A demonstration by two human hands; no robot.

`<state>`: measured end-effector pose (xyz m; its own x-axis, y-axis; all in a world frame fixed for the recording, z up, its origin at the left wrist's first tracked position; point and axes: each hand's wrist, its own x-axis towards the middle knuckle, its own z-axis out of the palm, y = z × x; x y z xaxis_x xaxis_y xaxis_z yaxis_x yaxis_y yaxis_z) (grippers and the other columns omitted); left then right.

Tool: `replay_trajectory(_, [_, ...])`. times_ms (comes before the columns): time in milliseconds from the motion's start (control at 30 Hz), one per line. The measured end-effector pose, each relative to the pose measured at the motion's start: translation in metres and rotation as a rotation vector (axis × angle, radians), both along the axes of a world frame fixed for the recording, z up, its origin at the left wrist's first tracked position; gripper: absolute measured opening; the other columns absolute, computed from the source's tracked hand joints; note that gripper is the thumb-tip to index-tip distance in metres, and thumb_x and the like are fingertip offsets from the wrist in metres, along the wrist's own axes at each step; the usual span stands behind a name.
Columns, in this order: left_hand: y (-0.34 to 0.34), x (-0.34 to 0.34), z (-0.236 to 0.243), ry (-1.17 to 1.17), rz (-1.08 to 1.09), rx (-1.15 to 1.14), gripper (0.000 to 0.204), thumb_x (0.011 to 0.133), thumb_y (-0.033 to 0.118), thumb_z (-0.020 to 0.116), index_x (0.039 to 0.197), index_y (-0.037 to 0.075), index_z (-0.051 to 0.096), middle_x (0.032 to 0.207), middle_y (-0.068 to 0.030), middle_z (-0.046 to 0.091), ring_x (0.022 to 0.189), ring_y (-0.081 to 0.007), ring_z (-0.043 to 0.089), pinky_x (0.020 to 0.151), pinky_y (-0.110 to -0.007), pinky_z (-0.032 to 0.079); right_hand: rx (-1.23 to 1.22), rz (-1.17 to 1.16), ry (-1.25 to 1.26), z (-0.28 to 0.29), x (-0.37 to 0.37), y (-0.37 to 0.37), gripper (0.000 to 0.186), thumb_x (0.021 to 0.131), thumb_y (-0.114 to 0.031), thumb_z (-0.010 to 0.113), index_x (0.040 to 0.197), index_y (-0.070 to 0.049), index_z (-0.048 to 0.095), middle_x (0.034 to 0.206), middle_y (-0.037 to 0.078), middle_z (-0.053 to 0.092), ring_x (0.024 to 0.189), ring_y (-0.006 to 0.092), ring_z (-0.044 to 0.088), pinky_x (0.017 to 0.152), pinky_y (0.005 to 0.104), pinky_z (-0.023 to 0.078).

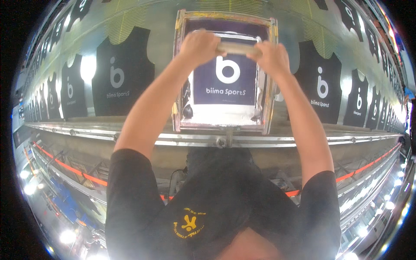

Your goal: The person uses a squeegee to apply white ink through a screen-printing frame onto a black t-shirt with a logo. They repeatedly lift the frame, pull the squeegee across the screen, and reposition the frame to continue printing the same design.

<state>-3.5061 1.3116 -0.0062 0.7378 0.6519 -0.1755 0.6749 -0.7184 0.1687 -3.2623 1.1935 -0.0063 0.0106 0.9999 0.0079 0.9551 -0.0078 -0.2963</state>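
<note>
Both my hands are closed round the light-coloured bar handle of a squeegee [237, 48], near the far end of a screen-printing frame [177, 116]. My left hand [199, 47] grips its left end and my right hand [272, 58] its right end; both are slightly blurred. The squeegee's blade is hidden or too blurred to make out. Inside the frame, a dark rectangular area [203, 82] shows a white logo with lettering. White ink [216, 116] lies along the near edge and the sides of the mesh.
Dark garment pieces with the same white logo lie in rows on the long table, to the left [125, 71] and right [318, 82] of the frame. A metal rail [182, 139] runs along the table's near edge. An orange-red strip [73, 170] stretches below it.
</note>
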Motion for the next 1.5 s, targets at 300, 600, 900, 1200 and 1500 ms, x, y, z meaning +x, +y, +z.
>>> replay_trajectory(300, [0.032,0.021,-0.038,-0.081,0.101,0.116,0.055,0.084,0.068,0.079,0.087,0.013,0.082,0.087,-0.0071,0.078,0.088,-0.0311,0.077,0.077,-0.049,0.061,0.041,-0.152,-0.056,-0.051,0.003,0.048,0.044,0.081,-0.052,0.089,0.095,-0.011,0.079,0.090,0.004,0.075,0.092,0.0297,0.073,0.084,0.0460,0.056])
replay_trajectory(600, [-0.167,-0.060,-0.057,-0.139,0.126,0.110,0.024,0.081,0.033,0.088,0.094,0.016,0.076,0.092,-0.0051,0.073,0.089,-0.0295,0.074,0.078,-0.047,0.059,0.142,0.025,-0.043,-0.061,-0.056,-0.149,0.031,0.068,-0.014,0.093,0.081,-0.012,0.064,0.081,0.005,0.065,0.083,0.0258,0.068,0.079,0.0430,0.055])
replay_trajectory(900, [-0.206,-0.065,-0.007,-0.118,0.101,-0.102,0.054,0.082,0.063,0.083,0.080,0.009,0.074,0.084,-0.0083,0.073,0.090,-0.0323,0.073,0.078,-0.047,0.058,-0.021,0.032,0.161,-0.024,-0.057,-0.192,0.042,0.076,-0.042,0.093,0.079,-0.009,0.066,0.079,0.006,0.065,0.084,0.0295,0.069,0.077,0.0457,0.053])
replay_trajectory(1200, [-0.161,-0.028,-0.012,0.174,0.124,-0.545,0.067,0.069,0.068,0.088,0.095,0.006,0.085,0.086,-0.0143,0.080,0.085,-0.0350,0.078,0.077,-0.046,0.060,-0.533,-0.076,0.244,-0.041,-0.036,-0.157,0.081,0.068,-0.083,0.084,0.084,-0.004,0.076,0.085,0.017,0.077,0.086,0.0356,0.077,0.075,0.0456,0.059])
replay_trajectory(1500, [-0.053,-0.012,0.028,0.070,-0.014,-0.415,0.069,0.074,0.074,0.085,0.095,0.008,0.082,0.090,-0.0172,0.080,0.090,-0.0377,0.077,0.082,-0.048,0.059,0.121,-0.778,0.513,-0.032,0.041,-0.132,0.050,0.106,-0.051,0.069,0.103,-0.002,0.080,0.095,0.010,0.081,0.089,0.0206,0.077,0.083,0.0349,0.057])
